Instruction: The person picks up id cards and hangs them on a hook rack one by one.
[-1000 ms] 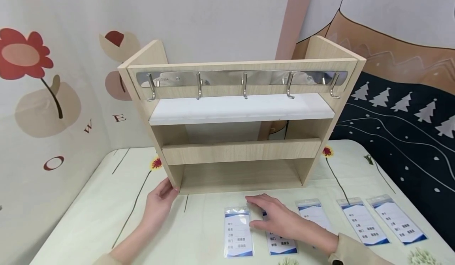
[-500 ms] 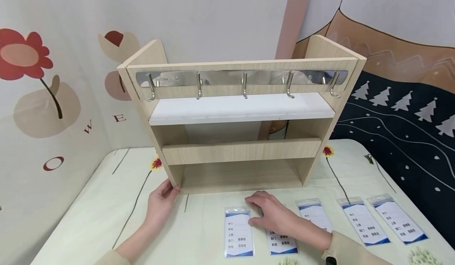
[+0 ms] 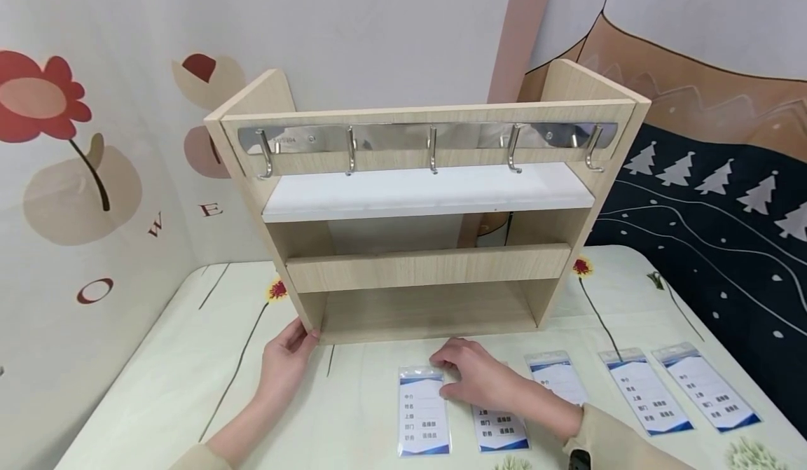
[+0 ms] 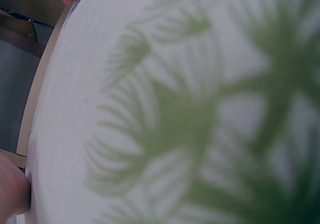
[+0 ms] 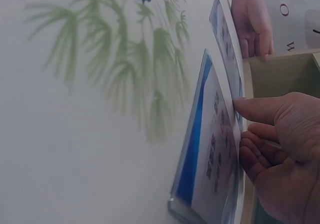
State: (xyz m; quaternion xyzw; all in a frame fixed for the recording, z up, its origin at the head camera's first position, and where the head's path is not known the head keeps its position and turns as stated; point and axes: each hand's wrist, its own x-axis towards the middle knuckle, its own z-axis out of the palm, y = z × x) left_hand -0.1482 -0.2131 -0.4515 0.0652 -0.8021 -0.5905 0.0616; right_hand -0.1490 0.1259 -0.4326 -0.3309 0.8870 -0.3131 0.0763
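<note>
My left hand (image 3: 285, 365) grips the lower left corner of a light wooden shelf unit (image 3: 429, 268), its thumb by the front edge. The right hand (image 3: 482, 379) reaches over a second clear-sleeved badge (image 3: 501, 433), partly covering it. Its bent fingertips touch the upper right edge of the leftmost name badge (image 3: 424, 417), which lies flat. In the right wrist view the right thumb meets that farther badge (image 5: 226, 47), while the nearer badge (image 5: 215, 159) lies under the hand. The left wrist view mostly holds blurred leaf-printed cloth (image 4: 165, 109).
Further right lie more badges (image 3: 648, 396) in a row on the flowered tablecloth (image 3: 353, 414). Across the unit's top front runs a metal strip with several hooks (image 3: 433, 149), above a white shelf board (image 3: 429, 193). Patterned curtains (image 3: 391, 36) stand close behind.
My right hand has shifted slightly left, its fingertips coming onto the top right corner of the leftmost badge. The left hand stays at the shelf unit's corner.
</note>
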